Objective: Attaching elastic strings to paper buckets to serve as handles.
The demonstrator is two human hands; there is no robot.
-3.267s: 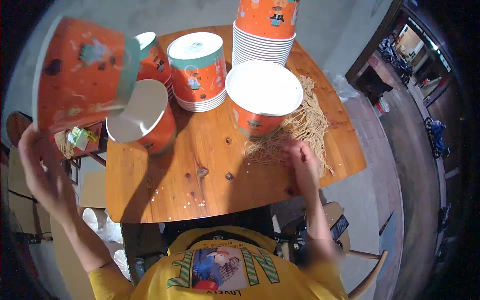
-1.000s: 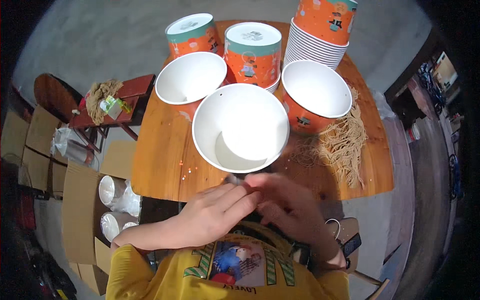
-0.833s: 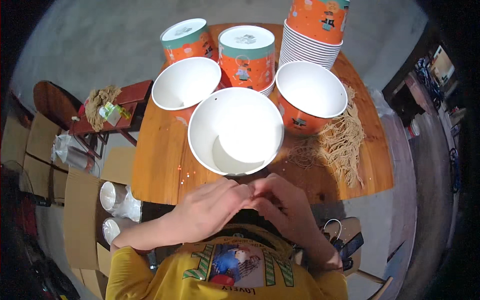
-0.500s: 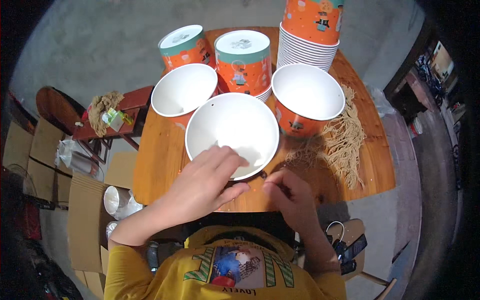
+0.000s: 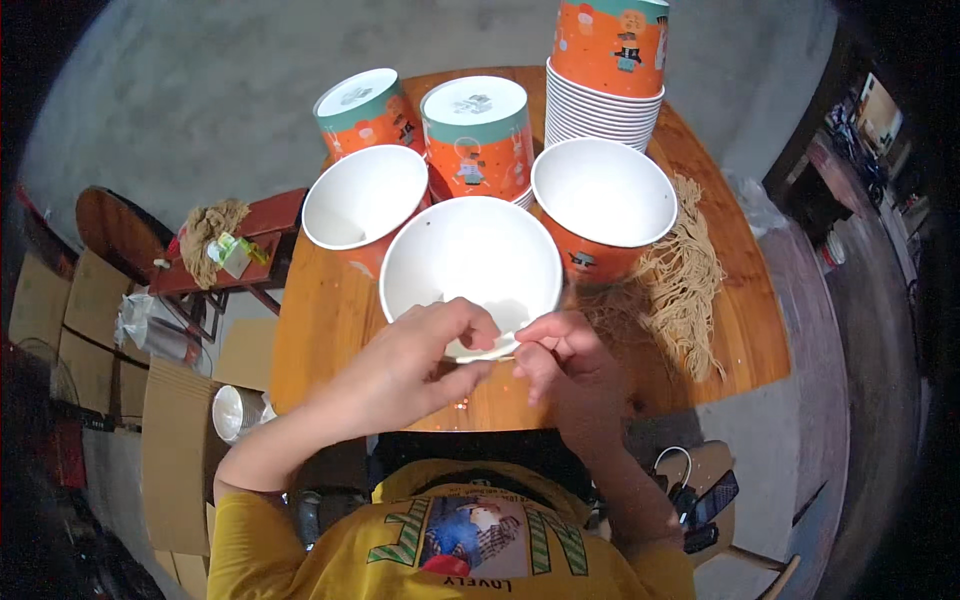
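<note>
A paper bucket, white inside, tilts toward me at the table's near edge, with a small dark hole near its far rim. My left hand straddles its near rim, fingers curled inside and thumb outside. Against the same rim, just right of those fingers, my right hand is closed in a pinch. Something thin and pale shows at its fingertips, too small to name. Behind stand a left bucket and a right bucket, both with their mouths up and orange outsides.
Upside-down orange and green buckets stand farther back, beside a tall nested stack. Tan cords lie in a bundle along the right of the wooden table. A red bench holds more cord at left.
My right hand has moved up and left, onto the near rim beside my left hand. The left fingers have shifted slightly along the rim. The view has tipped slightly.
</note>
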